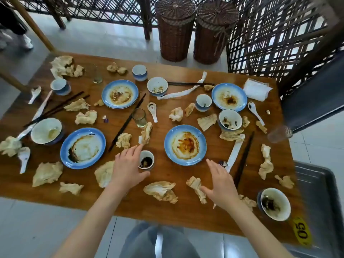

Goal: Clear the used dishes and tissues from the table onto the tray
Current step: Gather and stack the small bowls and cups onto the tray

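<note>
The wooden table (214,218) is covered with several dirty blue-rimmed plates, bowls, cups, white spoons, dark chopsticks and crumpled tissues. My left hand (128,164) hovers open beside a small cup (146,160) with dark residue, its forefinger reaching toward a crumpled tissue (146,132). My right hand (220,183) is open, fingers spread, just below a stained plate (185,144) and next to a twisted tissue (197,188). Neither hand holds anything. A dark grey tray (316,194) lies off the table's right edge.
A dirty bowl (275,203) sits at the near right corner. A glass (139,117) with some liquid stands mid-table. Two wicker baskets (176,30) stand beyond the far edge. Lattice chairs (279,40) are at the right. A yellow 05 sticker (302,232) marks the corner.
</note>
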Available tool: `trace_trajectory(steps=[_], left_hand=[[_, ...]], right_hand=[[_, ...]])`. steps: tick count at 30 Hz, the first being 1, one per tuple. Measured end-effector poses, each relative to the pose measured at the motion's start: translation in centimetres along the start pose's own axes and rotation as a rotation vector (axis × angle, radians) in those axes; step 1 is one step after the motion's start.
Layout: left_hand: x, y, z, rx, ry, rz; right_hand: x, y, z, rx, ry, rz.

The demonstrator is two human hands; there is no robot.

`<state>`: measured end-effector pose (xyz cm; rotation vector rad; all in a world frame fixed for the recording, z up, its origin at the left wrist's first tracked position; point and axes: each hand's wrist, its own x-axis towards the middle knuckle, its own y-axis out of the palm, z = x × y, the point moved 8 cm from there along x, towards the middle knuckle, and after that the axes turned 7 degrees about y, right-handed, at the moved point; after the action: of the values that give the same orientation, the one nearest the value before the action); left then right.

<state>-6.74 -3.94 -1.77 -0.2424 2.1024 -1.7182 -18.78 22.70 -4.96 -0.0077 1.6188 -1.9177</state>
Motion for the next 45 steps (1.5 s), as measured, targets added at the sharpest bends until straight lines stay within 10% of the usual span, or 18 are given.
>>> trace_trajectory(steps=[13,45], left_hand=[[3.3,3.6,0.0,0.043,0.048,0.167],[-3.9,-4.8,8.0,-0.264,-0.079,-0.090]], right_hand=[[-1.5,0.0,-1.2,0.068,0.138,-0.062],[1.7,0.4,5.7,0.059,0.115,-0.093]])
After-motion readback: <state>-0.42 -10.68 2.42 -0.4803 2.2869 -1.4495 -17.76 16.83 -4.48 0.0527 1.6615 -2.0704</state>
